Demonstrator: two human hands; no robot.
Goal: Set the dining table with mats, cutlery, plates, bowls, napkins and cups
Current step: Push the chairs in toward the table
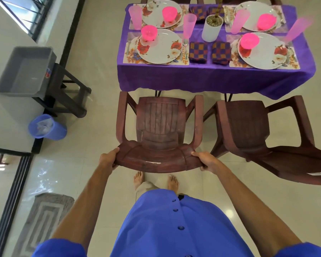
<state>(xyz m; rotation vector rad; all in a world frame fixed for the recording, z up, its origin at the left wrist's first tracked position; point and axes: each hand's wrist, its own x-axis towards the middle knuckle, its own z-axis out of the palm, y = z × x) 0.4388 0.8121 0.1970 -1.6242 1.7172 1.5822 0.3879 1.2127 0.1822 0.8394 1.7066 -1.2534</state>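
A brown plastic chair [159,123] stands in front of the purple-clothed table [211,78]. My left hand [107,160] grips the left end of its backrest top and my right hand [206,162] grips the right end. On the table lie floral mats [132,58], white flowered plates [161,49], upturned pink bowls [149,32], tall pink cups [188,26], checked napkins [198,51] and cutlery [185,49] beside the plates.
A second brown chair [252,127] stands at the right, angled outward. A white plant pot [211,28] sits mid-table. At the left a grey tub [26,71] rests on a dark stool [69,97], with a blue bin [44,127] below. A rug [43,219] lies lower left.
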